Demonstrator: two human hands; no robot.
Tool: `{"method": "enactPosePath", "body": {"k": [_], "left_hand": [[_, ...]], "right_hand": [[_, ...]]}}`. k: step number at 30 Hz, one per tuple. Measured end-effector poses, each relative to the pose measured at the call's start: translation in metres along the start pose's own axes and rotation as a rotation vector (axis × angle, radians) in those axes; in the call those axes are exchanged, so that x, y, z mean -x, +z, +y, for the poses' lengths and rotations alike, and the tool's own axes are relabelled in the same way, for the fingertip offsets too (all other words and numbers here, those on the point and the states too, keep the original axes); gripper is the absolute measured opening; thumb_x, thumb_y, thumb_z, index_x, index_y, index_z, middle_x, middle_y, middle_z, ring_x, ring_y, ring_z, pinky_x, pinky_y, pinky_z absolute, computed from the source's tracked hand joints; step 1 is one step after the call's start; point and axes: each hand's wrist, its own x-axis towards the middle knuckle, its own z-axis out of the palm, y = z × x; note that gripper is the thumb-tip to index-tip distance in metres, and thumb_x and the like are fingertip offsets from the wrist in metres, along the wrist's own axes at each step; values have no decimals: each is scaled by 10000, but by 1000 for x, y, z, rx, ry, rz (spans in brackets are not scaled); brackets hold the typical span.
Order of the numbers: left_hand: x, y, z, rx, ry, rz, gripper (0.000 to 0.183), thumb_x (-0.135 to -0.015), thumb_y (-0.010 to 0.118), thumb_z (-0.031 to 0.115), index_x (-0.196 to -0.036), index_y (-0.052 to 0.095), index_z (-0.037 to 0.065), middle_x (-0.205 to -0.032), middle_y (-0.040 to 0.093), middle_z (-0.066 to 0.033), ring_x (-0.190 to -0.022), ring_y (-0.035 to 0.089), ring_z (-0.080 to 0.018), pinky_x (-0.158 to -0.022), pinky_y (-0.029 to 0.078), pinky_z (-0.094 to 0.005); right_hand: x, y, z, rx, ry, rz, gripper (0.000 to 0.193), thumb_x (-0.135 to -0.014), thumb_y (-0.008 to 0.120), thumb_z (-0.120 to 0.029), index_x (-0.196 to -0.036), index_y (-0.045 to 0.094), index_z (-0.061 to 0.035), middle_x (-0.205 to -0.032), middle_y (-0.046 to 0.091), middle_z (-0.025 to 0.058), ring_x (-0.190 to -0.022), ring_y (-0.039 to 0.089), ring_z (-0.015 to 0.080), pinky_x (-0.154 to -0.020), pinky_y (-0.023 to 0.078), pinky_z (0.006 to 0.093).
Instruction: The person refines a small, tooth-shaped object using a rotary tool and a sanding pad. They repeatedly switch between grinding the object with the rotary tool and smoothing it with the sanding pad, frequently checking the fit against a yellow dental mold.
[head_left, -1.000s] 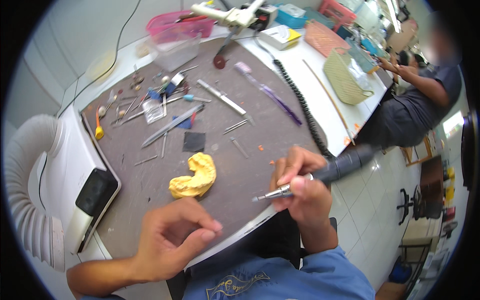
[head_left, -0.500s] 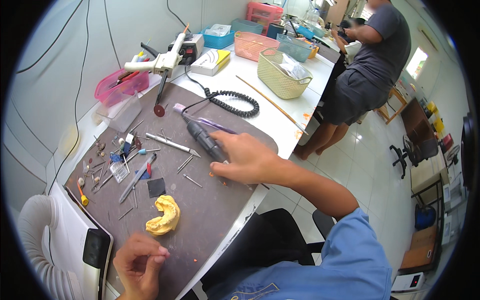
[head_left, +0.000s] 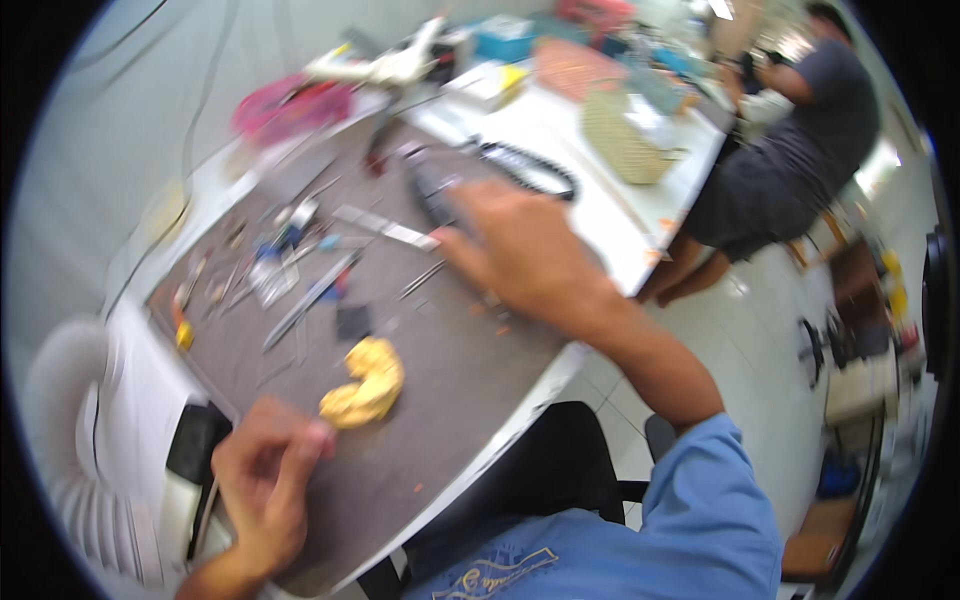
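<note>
A dark rotary handpiece [head_left: 430, 188] lies at an angle over the far part of the brown work mat. My right hand [head_left: 520, 255] is closed around its near end, which the fingers mostly hide. Low on the left, my left hand [head_left: 265, 480] holds thumb and fingers together in a pinch; blur hides whether anything small is between them. Just beyond its fingertips sits a yellow, horseshoe-shaped plaster dental model [head_left: 370, 385]. A silver flat-handled tool [head_left: 385, 225] rests beside the right fingers, and a small dark square [head_left: 352, 322] lies behind the model.
Scattered burs and small bits [head_left: 275, 270] cover the mat's left side. A white dispensing gun [head_left: 390, 65], a pink tray [head_left: 290, 110] and a green basket [head_left: 620, 135] stand at the back. A ribbed white hose [head_left: 65, 420] curves at left. Another person [head_left: 800, 150] stands far right.
The view has swung, so the bench appears shifted right and upward, and blurred. My left fingertips are nearer the dental model. My right hand stays on the handpiece.
</note>
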Motion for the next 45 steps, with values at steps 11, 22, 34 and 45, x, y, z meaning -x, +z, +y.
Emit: {"method": "enactPosePath", "body": {"k": [11, 22, 34, 45], "left_hand": [[-6, 5, 7, 212, -195, 40, 487, -994, 725, 51, -1432, 524, -15, -1085, 775, -155, -982, 736, -170, -922, 584, -311], [-3, 14, 19, -17, -162, 155, 290, -1073, 650, 269, -1109, 658, -19, -714, 708, -69, -605, 689, -122, -566, 528, -234], [-17, 13, 4, -885, 321, -58, 519, -755, 899, 79, -1230, 693, 54, -1126, 703, -125, -1018, 641, -234, -792, 501, -323], [-14, 5, 0, -777, 476, -3, 354, -765, 849, -31, -1090, 713, 7, -1026, 674, -129, -916, 684, -253, -765, 564, -323]], "right_hand": [[16, -26, -88, -641, -468, 56, 246, -821, 848, -74, -1060, 790, -63, -943, 730, 77, -699, 696, 172, -571, 531, 330], [-1, -24, -80, -697, -382, 21, 211, -807, 818, 6, -1012, 820, -45, -868, 723, 73, -709, 684, 144, -614, 537, 302], [45, -26, -39, -315, -270, -247, 206, -822, 768, -60, -1028, 770, -58, -842, 664, 92, -744, 681, 296, -657, 541, 409], [0, -23, -15, -230, -202, 15, 119, -928, 695, -60, -1031, 749, -33, -921, 700, 141, -821, 704, 345, -753, 556, 430]]}}
